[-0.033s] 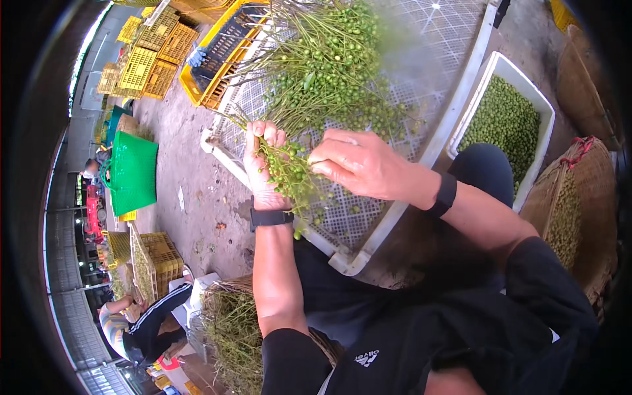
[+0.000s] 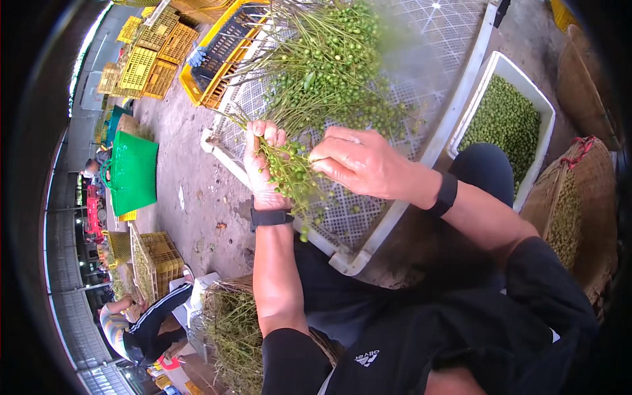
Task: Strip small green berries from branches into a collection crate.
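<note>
My left hand [image 2: 264,155] is closed round the stems of a bunch of small green berries [image 2: 289,172], which hangs over the tray's near left edge. Just right of the bunch, my right hand [image 2: 359,163] is closed in a pinch at its side; what lies between the fingertips is too small to make out. Beyond both hands, a large heap of berry stems [image 2: 322,69] rests on a white slatted tray [image 2: 434,39], stems toward the left. A few loose berries lie on the tray under the bunch.
At the right stand a white tub [image 2: 548,108] of picked berries and a woven basket [image 2: 596,197] with more. A basket of stripped stems [image 2: 234,329] is by my left elbow. Yellow crates [image 2: 138,66], a green basket [image 2: 135,174] and another person [image 2: 141,329] are to the left.
The bunch has shifted slightly in my left hand, and a berry dangling below it has swung a little right. My right hand has barely moved.
</note>
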Motion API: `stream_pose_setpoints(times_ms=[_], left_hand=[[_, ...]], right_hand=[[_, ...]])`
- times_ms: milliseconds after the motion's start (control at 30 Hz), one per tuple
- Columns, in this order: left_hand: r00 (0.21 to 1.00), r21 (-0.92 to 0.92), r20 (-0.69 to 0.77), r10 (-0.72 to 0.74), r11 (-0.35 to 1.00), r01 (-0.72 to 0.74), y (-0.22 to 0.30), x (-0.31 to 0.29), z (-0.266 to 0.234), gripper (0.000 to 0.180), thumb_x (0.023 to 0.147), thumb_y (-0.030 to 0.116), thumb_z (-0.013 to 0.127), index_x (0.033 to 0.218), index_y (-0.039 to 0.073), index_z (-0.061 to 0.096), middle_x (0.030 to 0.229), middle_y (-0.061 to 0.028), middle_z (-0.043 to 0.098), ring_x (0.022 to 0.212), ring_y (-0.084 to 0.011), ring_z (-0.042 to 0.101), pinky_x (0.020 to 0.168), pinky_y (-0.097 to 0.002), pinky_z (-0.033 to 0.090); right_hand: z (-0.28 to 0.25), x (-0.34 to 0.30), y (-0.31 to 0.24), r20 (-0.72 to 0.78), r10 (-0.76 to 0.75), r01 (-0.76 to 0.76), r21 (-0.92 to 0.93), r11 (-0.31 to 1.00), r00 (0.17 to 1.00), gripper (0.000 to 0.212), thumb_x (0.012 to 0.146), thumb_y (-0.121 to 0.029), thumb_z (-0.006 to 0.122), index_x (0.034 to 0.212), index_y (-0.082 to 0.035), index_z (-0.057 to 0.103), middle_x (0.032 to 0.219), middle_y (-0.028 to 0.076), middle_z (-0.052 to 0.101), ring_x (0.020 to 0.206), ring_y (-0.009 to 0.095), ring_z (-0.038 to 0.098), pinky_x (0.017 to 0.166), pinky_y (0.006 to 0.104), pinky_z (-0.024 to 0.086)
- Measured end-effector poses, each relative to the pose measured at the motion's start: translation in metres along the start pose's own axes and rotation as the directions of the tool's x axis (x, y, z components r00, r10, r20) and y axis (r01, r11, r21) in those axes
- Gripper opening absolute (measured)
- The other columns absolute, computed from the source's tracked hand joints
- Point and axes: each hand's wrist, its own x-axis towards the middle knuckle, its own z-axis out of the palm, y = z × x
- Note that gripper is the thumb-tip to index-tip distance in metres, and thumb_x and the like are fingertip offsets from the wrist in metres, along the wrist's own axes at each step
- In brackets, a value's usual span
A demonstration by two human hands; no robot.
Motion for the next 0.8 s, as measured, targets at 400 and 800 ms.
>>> stream_pose_setpoints(times_ms=[400, 800], left_hand=[[0.978, 0.026, 0.187, -0.093, 0.996, 0.089, 0.007, -0.009, 0.010, 0.023, 0.098, 0.028, 0.039, 0.078, 0.017, 0.040, 0.067, 0.0042, 0.033, 0.056, -0.0069, 0.030, 0.052, -0.0206, 0.029], [0.968, -0.021, 0.220, -0.120, 0.992, 0.127, 0.012, -0.010, 0.013, 0.023, 0.098, 0.027, 0.039, 0.078, 0.015, 0.039, 0.067, 0.0041, 0.032, 0.055, -0.0072, 0.029, 0.049, -0.0224, 0.028]], right_hand=[[-0.003, 0.011, 0.020, 0.492, 0.513, -0.708, 0.543, 0.450, 0.703, 0.027, 0.092, -0.029, 0.051, 0.090, -0.003, 0.059, 0.073, 0.002, 0.054, 0.055, 0.004, 0.038, 0.045, 0.0199, 0.031], [0.010, 0.003, 0.018, 0.192, 0.386, -0.425, 0.542, 0.725, 0.902, 0.018, 0.090, -0.016, 0.054, 0.083, -0.001, 0.059, 0.065, 0.004, 0.055, 0.054, 0.009, 0.047, 0.048, 0.0264, 0.037]])
